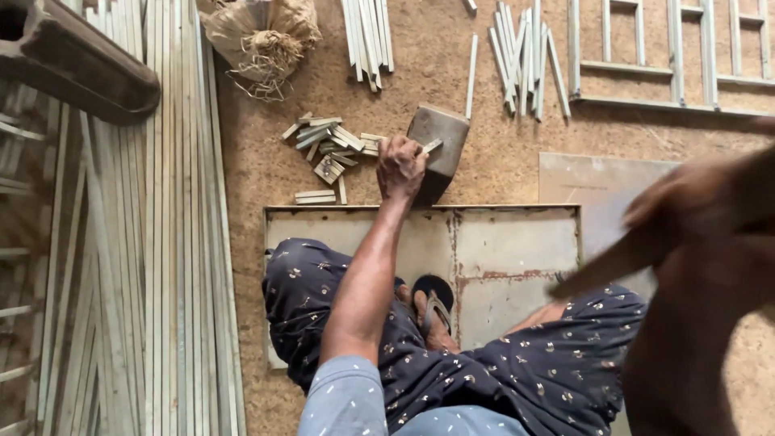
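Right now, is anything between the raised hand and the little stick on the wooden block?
Nothing visible blocks it. The blurred right hand is raised at the right, apart from the short stick, which the left hand holds on the wooden block; only bare floor lies between.

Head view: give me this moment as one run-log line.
left hand: pinching short wood piece on wooden block | right hand: raised, blurred, holding blade-like tool | nearby: cut pieces pile

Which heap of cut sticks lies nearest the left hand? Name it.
The heap of short cut pieces just beside the left hand; the other bundles hold longer sticks, farther up.
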